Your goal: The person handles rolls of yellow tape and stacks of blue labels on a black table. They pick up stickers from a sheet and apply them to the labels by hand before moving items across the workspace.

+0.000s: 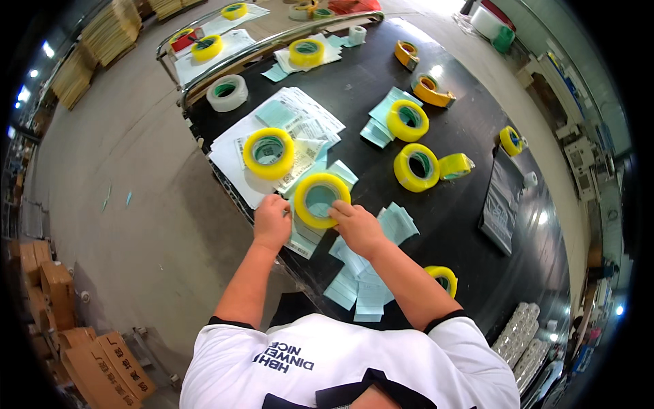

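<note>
A roll of packing tape (pixel 301 204) with a yellow rim rests on pale blue and white paper slips (pixel 304 238) near the table's left edge. My right hand (pixel 355 226) grips the right side of that roll, its fingers bent over the rim toward the hole. Left of the roll, my left hand (pixel 272 219) is closed at the edge of the slips; what its fingertips pinch, if anything, is hidden. Just beyond lies another yellow tape roll (pixel 249 155), on a stack of printed white sheets (pixel 228 151). Loose blue slips (pixel 371 283) spread beneath my right forearm.
On the black table (pixel 470 225) stand several more tape rolls (pixel 416 168) and orange tape dispensers (pixel 433 93). A black plastic bag (pixel 503 204) lies at the right. Clear wrapped rolls (pixel 516 334) occupy the near right. A metal rail (pixel 272 49) borders the far-left side; cardboard boxes (pixel 102 368) sit on the floor.
</note>
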{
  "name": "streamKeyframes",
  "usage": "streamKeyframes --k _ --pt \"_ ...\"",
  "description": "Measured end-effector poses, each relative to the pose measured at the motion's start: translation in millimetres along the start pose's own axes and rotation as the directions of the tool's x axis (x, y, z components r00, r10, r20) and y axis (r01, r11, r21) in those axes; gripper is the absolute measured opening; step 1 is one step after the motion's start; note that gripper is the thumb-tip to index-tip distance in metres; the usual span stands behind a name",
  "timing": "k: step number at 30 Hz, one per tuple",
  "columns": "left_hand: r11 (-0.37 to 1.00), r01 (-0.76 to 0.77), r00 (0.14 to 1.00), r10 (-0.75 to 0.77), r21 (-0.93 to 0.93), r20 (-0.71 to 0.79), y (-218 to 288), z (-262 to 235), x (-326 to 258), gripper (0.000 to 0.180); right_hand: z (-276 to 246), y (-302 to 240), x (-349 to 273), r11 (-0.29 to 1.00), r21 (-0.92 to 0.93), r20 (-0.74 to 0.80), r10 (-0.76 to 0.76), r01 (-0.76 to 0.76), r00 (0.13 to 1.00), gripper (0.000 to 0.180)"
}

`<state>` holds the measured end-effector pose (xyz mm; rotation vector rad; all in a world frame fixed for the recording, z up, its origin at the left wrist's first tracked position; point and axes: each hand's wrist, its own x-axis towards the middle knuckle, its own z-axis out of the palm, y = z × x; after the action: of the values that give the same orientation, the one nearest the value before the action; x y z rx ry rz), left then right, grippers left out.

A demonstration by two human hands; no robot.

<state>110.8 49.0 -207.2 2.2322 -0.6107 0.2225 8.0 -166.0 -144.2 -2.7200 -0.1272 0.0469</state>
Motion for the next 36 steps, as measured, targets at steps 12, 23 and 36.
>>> streamKeyframes --k 12,23,36 --pt "0.95 -0.107 0.846 0.242 -0.294 0.474 127.0 23.2 -31.7 0.043 -40.4 8.4 -157.6 0.583 0.149 0.237 0.763 -0.799 0.601 0.07" --pt "0.894 0.183 0.886 0.03 -0.408 0.462 129.9 35.0 -88.6 0.065 -0.4 -17.1 -167.2 0.461 0.387 0.166 0.817 -0.798 0.552 0.088" --pt "0.889 0.195 0.903 0.003 -0.415 0.43 123.5 62.5 -86.2 0.091 2.0 -19.2 -146.0 0.498 0.067 -0.04 0.867 -0.865 0.496 0.105"
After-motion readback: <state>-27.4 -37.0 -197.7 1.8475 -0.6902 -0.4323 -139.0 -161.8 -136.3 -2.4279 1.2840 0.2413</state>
